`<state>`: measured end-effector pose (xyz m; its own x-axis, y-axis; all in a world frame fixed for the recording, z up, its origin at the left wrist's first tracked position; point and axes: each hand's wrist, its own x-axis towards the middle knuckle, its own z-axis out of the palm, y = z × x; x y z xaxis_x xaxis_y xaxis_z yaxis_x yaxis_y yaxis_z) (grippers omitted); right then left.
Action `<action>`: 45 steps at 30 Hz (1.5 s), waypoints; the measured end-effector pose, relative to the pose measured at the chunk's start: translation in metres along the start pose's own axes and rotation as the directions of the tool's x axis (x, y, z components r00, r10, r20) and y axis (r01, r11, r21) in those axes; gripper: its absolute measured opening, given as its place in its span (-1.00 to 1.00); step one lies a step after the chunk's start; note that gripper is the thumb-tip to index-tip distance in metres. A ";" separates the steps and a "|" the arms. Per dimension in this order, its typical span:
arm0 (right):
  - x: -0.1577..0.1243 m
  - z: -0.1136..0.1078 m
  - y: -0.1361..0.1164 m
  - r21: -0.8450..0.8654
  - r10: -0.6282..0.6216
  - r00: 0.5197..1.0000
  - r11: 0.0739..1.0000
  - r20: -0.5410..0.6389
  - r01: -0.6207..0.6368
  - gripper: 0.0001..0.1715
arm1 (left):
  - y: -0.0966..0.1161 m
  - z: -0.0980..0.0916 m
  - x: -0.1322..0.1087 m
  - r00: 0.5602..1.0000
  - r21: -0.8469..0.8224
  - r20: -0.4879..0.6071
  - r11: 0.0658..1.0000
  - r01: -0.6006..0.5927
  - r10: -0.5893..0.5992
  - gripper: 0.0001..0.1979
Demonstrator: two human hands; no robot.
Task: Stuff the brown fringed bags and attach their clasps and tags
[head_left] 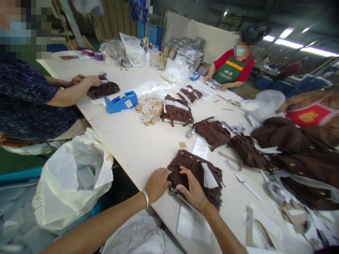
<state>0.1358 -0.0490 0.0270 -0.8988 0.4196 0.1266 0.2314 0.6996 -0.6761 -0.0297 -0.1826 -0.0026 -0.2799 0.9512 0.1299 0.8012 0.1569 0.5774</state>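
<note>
A dark brown fringed bag (185, 160) with small metal eyelets lies on the table at my front edge. A strip of white paper (209, 176) is wrapped across it, and a small tan tag (182, 145) sticks out at its far side. My left hand (158, 183), with a silver bracelet at its wrist, is closed on the fringe at the bag's left edge. Over the fringe near the middle rests my right hand (194, 190), its thumb and fingers apart. White sheets (192, 222) lie partly under the bag.
More fringed bags (177, 110) lie along the white table (127, 144). A blue tape dispenser (122, 102) stands beside a heap of stringed tags (149, 110). Brown bags (286, 137) and scraps crowd the right. A plastic sack (76, 180) stands left. Co-workers work around the table.
</note>
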 end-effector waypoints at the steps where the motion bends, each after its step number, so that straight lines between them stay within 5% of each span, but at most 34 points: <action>1: 0.001 0.000 -0.002 -0.029 -0.024 0.999 0.999 0.027 0.025 -0.47 | 0.002 0.002 0.007 1.000 0.004 0.006 1.000 -0.001 0.001 -0.77; 5: 0.003 0.009 -0.001 -0.105 -0.035 0.999 0.994 -0.012 0.033 -0.60 | 0.005 0.011 0.020 0.999 -0.013 0.033 1.000 -0.012 0.012 -0.84; 11: 0.001 0.014 0.010 -0.010 0.009 0.998 1.000 -0.067 -0.010 -0.81 | 0.000 0.007 0.009 0.998 -0.187 0.034 0.981 0.052 -0.046 -0.80; 22: 0.004 0.006 0.008 0.086 0.133 0.988 0.988 -0.079 -0.126 -0.71 | -0.009 -0.016 0.037 0.969 -0.557 -0.004 0.806 0.202 -0.245 -0.72; 29: 0.002 0.005 0.009 0.088 0.184 0.973 0.981 -0.143 -0.172 -0.70 | 0.015 -0.004 -0.003 0.954 -0.311 0.000 0.907 0.284 -0.299 -0.88; 34: 0.000 0.000 0.006 0.081 0.189 0.971 0.981 -0.145 -0.179 -0.72 | 0.032 0.015 0.005 0.948 -0.051 0.071 0.948 0.314 -0.310 -0.84; 36: -0.002 -0.004 0.001 0.047 0.121 0.991 0.992 -0.057 -0.119 -0.71 | 0.034 0.020 0.011 0.942 0.029 0.086 0.946 0.322 -0.324 -0.84; 40: -0.013 -0.013 -0.008 -0.129 -0.150 0.979 0.977 0.135 0.168 -0.26 | 0.031 0.025 0.012 0.949 0.105 0.119 0.954 0.280 -0.292 -0.80; 42: -0.021 -0.014 -0.009 -0.225 -0.226 0.965 0.941 0.137 0.252 -0.25 | 0.028 0.023 0.011 0.959 0.104 0.134 0.966 0.235 -0.248 -0.82; 45: -0.031 -0.013 -0.005 -0.339 -0.195 0.976 0.916 0.092 0.215 -0.42 | 0.024 0.015 0.011 0.974 0.073 0.148 0.984 0.163 -0.172 -0.85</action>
<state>0.1677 -0.0580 0.0359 -0.9571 0.2196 0.1888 0.1445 0.9271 -0.3459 -0.0059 -0.1649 0.0007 -0.3321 0.9387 -0.0923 0.7813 0.3285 0.5307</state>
